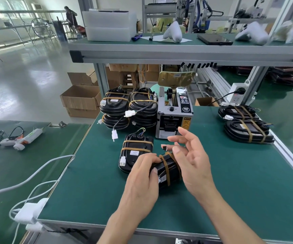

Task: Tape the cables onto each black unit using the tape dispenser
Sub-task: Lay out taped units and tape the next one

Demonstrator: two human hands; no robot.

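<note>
While a black unit (166,170) is held down on the green mat (93,173) just in front of the tape dispenser (174,113), two brown tape bands are already seen wrapped across it, so the taping of this piece is judged nearly or fully done. It is gripped at its near-left end by the left hand (142,182), whose fingers are curled over the top edge. The right hand (189,155) is held just above the unit's far-right side, fingers spread and loosely bent, with nothing clearly pinched; whether a fresh strip of tape is stuck to a fingertip cannot be told.

Immediately left of the dispenser's front, a second unit (136,152) lies flat with two tape bands over its cable and a white connector at its side, and it is judged finished. Behind that one, to the left of the dispenser, stacked units (129,106) are seen, the upper ones banded with tape; the lower ones are partly hidden, and some connectors (114,135) hang loose. Well to the right of the dispenser, two further banded units (244,124) rest near the mat's edge.

No plainly untaped unit is visible, so most of the task is judged complete; what is left appears to be pressing down or checking the tape on the held unit and setting it aside.
</note>
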